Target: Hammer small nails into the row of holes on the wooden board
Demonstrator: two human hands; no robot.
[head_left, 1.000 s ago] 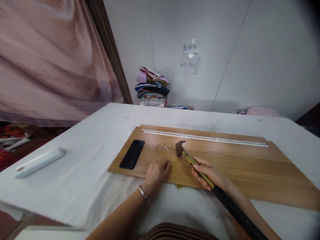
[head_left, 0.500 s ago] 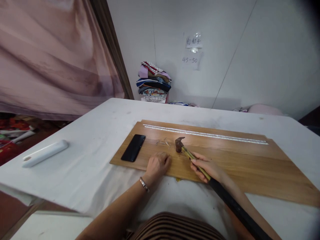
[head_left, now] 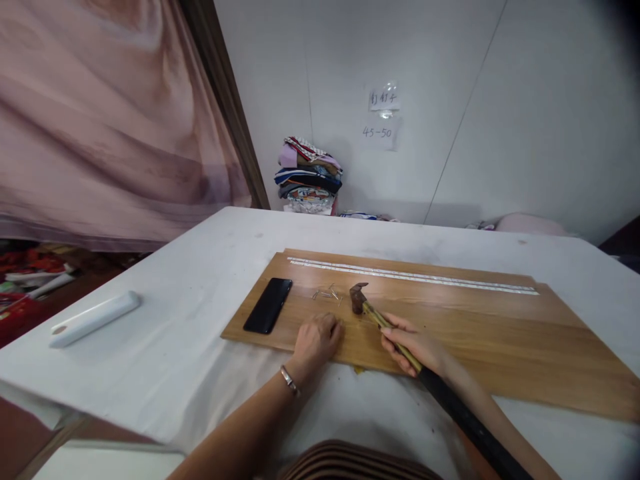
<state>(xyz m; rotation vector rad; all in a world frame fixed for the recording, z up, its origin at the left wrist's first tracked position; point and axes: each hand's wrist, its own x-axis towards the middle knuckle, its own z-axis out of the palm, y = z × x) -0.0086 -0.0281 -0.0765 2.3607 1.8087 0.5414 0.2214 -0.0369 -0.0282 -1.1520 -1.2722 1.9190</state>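
Note:
My right hand [head_left: 413, 343] is wrapped round the yellowish shaft of a claw hammer [head_left: 373, 312], whose long dark grip runs back under my forearm. The rusty head sits low over the wooden board [head_left: 475, 333], claw upward; whatever lies under its face is hidden. To its left, my left hand [head_left: 317, 339] rests on the board's near edge, back up, fingers curled in. Anything inside those fingers is hidden. Several loose nails [head_left: 327, 293] lie on the board just beyond my left hand. A black phone [head_left: 269, 305] lies farther left on the board.
Two white marked strips [head_left: 410, 275] run along the board's far side. A white-covered table [head_left: 190, 280] carries the board and, at left, a white elongated object [head_left: 95, 319]. Folded clothes [head_left: 309, 177] are stacked by the wall; a pink curtain [head_left: 110, 120] hangs at left.
The whole scene sits slightly lower in view, as the camera has tilted. Both hands and the hammer keep nearly the same places over the board.

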